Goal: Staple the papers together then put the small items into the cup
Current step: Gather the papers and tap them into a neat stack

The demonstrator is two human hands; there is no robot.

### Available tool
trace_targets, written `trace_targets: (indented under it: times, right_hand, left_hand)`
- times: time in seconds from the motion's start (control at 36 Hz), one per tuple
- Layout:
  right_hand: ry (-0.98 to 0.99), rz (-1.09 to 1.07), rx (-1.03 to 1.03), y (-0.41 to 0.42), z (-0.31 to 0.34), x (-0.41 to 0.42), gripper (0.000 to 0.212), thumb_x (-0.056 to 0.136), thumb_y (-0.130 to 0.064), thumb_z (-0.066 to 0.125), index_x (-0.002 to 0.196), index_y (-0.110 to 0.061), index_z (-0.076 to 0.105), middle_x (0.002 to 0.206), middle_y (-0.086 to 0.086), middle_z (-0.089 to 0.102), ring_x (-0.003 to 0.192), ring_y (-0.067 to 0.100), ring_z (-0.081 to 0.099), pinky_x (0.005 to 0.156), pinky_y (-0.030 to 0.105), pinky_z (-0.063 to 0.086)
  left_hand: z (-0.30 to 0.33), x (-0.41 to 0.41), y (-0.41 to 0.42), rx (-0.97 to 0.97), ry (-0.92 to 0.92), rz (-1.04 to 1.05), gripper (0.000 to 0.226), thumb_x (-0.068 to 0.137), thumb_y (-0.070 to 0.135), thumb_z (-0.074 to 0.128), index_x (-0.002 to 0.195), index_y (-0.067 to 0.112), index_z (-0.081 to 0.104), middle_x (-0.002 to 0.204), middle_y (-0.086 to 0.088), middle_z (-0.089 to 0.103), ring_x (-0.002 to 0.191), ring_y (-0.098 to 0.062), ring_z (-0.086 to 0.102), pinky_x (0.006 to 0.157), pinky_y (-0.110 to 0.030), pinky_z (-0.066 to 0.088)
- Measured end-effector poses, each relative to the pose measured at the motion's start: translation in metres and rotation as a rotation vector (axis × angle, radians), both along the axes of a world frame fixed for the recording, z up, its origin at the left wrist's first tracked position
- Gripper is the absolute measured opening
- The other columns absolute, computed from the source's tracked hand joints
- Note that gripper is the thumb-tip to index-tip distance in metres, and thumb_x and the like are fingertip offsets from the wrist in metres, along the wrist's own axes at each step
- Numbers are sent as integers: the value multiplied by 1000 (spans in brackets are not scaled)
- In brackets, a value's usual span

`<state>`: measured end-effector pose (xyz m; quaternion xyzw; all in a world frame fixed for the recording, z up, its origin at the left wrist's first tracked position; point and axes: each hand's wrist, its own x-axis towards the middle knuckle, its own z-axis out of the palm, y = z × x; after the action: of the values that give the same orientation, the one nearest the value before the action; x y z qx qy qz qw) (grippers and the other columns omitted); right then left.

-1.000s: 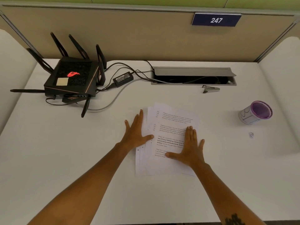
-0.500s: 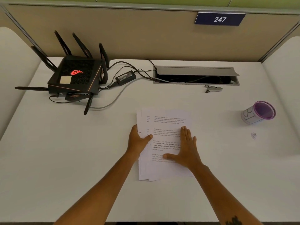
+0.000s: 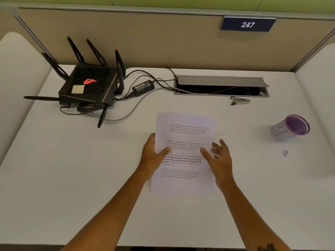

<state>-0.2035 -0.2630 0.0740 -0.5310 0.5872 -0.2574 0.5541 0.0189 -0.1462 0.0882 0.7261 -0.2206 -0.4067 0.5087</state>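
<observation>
White printed papers (image 3: 184, 153) sit mid-frame: your left hand (image 3: 151, 156) pinches their left edge, your right hand (image 3: 220, 160) hovers with fingers loosely spread. Squaring comes first, I judge; next, reach the small metal stapler (image 3: 240, 101) at upper right.

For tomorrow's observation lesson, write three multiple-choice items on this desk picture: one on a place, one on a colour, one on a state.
1. Where is the stapler?
A. In front of the open cable tray
B. Inside the cup
C. On the router

2. What colour is the cup inside?
A. Green
B. Purple
C. Red

3. What is the left hand doing?
A. Lying flat on the desk
B. Gripping the papers
C. Holding the stapler

Answers: A, it lies just below the tray; B, rim and inside are purple; B, thumb over their left edge.
</observation>
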Motion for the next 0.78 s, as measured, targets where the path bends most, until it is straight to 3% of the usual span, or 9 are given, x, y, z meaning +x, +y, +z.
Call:
trace_targets:
  times: [0.08, 0.14, 0.28, 0.44, 0.56, 0.67, 0.78]
  right_hand:
    - [-238, 48, 157, -5, 17, -1, 47, 89, -30, 82, 133, -21, 67, 123, 2, 77, 112, 25, 74, 98, 50, 59]
    - [-342, 60, 212, -2, 27, 2, 36, 93, -22, 78, 128, -17, 70, 120, 6, 78, 108, 30, 76, 90, 49, 62]
    - [-389, 45, 240, 6, 39, 14, 37, 92, -16, 78, 127, -13, 69, 119, 9, 78, 107, 31, 76, 89, 50, 62]
    - [-293, 18, 81, 6, 57, 12, 32, 84, -13, 85, 115, -15, 75, 109, 3, 81, 98, 27, 78, 82, 45, 65]
    - [-262, -2, -93, 5, 77, 10, 30, 82, -11, 87, 110, -13, 78, 104, -3, 81, 92, 17, 78, 76, 28, 64]
    - [-281, -59, -220, 7, 92, 12, 28, 86, -14, 84, 113, -17, 75, 106, -13, 79, 96, 10, 75, 79, 22, 62]
    - [-242, -3, -296, 14, 91, 13, 34, 99, -22, 70, 131, -25, 62, 117, -14, 72, 105, 7, 70, 81, 21, 62]
  left_hand:
    - [8, 1, 2, -41, 71, 24, 53, 92, 19, 84, 134, 32, 54, 126, 8, 72, 108, -14, 74, 80, -30, 67]
    - [11, -1, 1, -59, 142, 35, 51, 92, 17, 83, 132, 31, 55, 126, 6, 73, 108, -16, 76, 83, -36, 68]
    - [17, -11, -2, -50, 205, 29, 42, 95, 15, 80, 129, 24, 56, 126, -3, 75, 107, -21, 78, 85, -45, 69]
    - [38, -6, -5, -108, 120, 40, 42, 96, 16, 79, 131, 24, 56, 125, -2, 74, 110, -22, 76, 87, -46, 68]
    - [65, -3, -7, -210, 17, 51, 42, 96, 10, 78, 127, 32, 59, 122, 4, 74, 110, -16, 74, 87, -35, 68]
    - [90, -9, -9, -335, -87, 79, 46, 97, 7, 76, 118, 44, 57, 115, 16, 70, 103, 5, 71, 80, -14, 60]
    - [93, -14, -8, -353, -134, 89, 45, 99, 13, 75, 127, 42, 55, 120, 11, 69, 111, -8, 69, 86, -17, 62]
